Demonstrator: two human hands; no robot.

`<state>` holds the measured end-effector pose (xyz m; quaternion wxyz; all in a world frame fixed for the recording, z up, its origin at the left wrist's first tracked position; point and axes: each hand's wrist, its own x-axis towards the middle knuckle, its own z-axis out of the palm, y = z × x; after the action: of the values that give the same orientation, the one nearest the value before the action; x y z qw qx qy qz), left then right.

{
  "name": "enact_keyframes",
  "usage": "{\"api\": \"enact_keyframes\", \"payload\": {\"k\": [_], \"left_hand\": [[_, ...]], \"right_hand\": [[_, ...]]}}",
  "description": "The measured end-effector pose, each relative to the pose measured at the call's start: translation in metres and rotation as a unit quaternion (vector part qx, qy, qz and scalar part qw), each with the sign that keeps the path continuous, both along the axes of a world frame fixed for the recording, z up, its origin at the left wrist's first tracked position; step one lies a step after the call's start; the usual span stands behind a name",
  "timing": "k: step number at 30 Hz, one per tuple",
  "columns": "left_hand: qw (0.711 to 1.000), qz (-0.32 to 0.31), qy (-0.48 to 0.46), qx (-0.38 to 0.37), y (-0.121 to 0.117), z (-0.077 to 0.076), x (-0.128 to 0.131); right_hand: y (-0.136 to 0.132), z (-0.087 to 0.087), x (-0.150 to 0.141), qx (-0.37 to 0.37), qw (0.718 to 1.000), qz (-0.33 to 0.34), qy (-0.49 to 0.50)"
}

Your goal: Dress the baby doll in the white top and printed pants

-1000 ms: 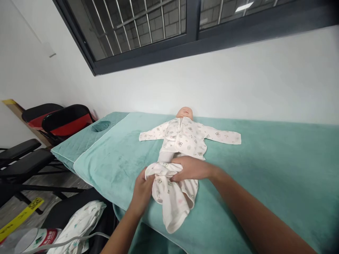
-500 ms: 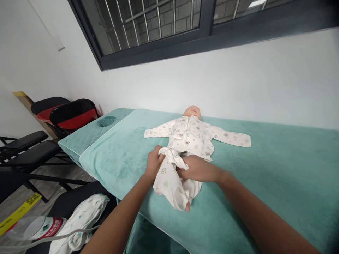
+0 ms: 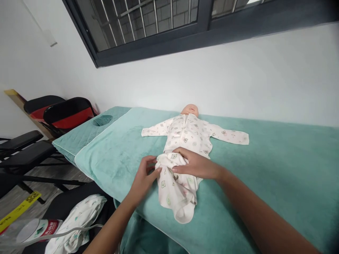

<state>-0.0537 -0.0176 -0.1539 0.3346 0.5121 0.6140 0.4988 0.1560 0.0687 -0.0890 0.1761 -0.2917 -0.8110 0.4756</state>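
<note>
Our left hand [image 3: 144,180] and right hand [image 3: 197,165], 2 in all, pinch 1 pair of pants [image 3: 176,194] by its far end, at the near part of 1 doll [image 3: 190,110] on 1 bed [image 3: 265,162]. We count 2 chair backs [image 3: 70,118] far left, 1 bottle [image 3: 37,230] near left.

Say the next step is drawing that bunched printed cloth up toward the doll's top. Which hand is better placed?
Probably the right hand: it lies across the bunched cloth, near the printed top; the left hand only reaches the cloth's side.
</note>
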Motion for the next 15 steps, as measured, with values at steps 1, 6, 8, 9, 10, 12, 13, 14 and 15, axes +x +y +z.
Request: {"api": "enact_keyframes", "payload": {"k": [1,6,8,9,10,12,13,14,15], "left_hand": [[1.0,0.006,-0.003,-0.014,-0.008,0.0,-0.002],[0.985,-0.113,0.012,-0.131,-0.033,0.011,0.003],[0.976,-0.15,-0.009,-0.16,-0.037,0.016,0.009],[0.973,-0.16,-0.018,-0.167,-0.038,0.018,0.012],[0.971,-0.164,-0.024,-0.17,-0.038,0.019,0.013],[0.971,-0.156,-0.024,-0.177,-0.037,0.018,0.014],[0.972,-0.147,-0.015,-0.183,-0.036,0.018,0.014],[0.973,-0.139,0.002,-0.186,-0.034,0.017,0.012],[0.975,-0.133,0.03,-0.177,-0.031,0.017,0.011]], "right_hand": [[-0.001,-0.002,-0.002,0.001,1.0,-0.012,0.012],[-0.006,-0.009,-0.012,0.043,0.998,-0.043,-0.011],[-0.006,-0.007,-0.012,0.048,0.998,-0.033,-0.032],[-0.007,-0.006,-0.011,0.048,0.998,-0.025,-0.043],[-0.007,-0.004,-0.011,0.049,0.997,-0.016,-0.055],[-0.007,0.0,-0.01,0.057,0.995,0.002,-0.078],[-0.007,0.0,-0.01,0.063,0.994,0.008,-0.088],[-0.007,0.001,-0.01,0.072,0.993,0.011,-0.097],[-0.008,0.001,-0.01,0.083,0.991,0.013,-0.103]]}}
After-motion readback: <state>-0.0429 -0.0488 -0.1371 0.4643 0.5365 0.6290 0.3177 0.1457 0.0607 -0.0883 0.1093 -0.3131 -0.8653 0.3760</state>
